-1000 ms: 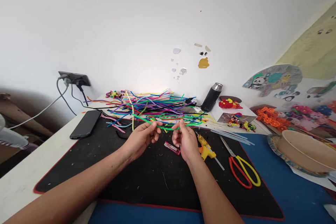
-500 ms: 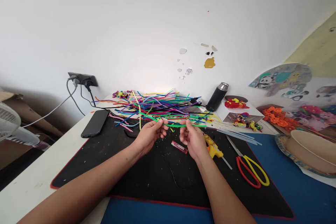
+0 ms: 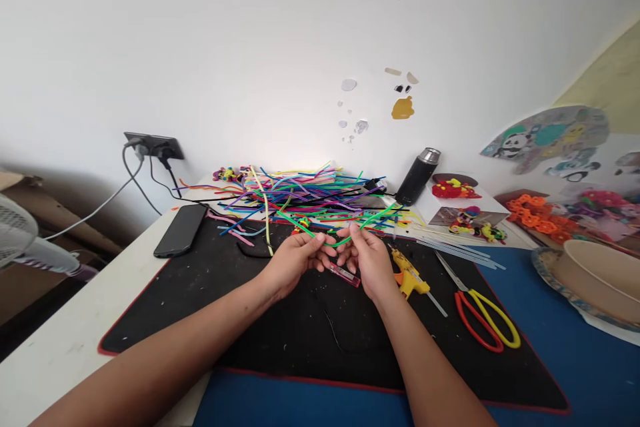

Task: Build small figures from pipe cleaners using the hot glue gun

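My left hand point(image 3: 295, 260) and my right hand point(image 3: 370, 260) are close together above a black mat point(image 3: 210, 300), both pinching one green pipe cleaner point(image 3: 340, 233). It is bent into a shallow V between my fingers, with its ends sticking up to the left and right. Just behind my hands lies a heap of colourful pipe cleaners point(image 3: 310, 197). A small red lighter point(image 3: 345, 274) lies on the mat under my hands.
A yellow glue gun point(image 3: 410, 275) and red-and-yellow scissors point(image 3: 483, 317) lie right of my hands, with clear glue sticks point(image 3: 455, 243) behind. A black phone point(image 3: 181, 229) lies left. A dark flask point(image 3: 417, 177), craft flowers point(image 3: 537, 223) and a round tray point(image 3: 585, 280) stand right.
My hands have come closer together, and the green pipe cleaner, earlier stretched nearly straight between them, is now bent into a V. The view has shifted slightly.
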### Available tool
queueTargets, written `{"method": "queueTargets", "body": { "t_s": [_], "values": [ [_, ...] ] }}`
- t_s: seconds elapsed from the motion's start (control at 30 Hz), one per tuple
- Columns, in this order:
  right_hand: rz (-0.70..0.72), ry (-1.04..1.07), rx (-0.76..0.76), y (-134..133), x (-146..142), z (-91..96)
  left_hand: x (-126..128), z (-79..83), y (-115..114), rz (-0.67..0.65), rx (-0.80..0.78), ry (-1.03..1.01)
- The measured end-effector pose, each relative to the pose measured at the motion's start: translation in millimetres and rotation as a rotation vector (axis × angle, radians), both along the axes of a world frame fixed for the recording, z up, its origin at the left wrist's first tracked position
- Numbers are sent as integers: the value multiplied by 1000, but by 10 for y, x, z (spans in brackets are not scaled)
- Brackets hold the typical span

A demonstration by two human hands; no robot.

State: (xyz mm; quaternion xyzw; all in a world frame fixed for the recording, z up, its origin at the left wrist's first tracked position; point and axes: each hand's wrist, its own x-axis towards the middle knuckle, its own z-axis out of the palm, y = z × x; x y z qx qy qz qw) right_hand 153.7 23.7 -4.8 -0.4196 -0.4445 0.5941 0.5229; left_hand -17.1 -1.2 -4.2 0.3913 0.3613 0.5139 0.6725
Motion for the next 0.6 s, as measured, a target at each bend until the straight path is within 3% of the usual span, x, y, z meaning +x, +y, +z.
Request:
{"method": "queueTargets", "body": {
  "t_s": [0.1,0.33,0.6],
  "values": [
    [21,-51,11,-4,-9,-18,7,-23,0,-60,-1,55],
    [55,-85,30,-34,-36,-38,-44,-38,38,-61,-6,108],
    [211,-170,-6,-91,-66,-42,-232,141,136,1,96,265]
  ]
}}
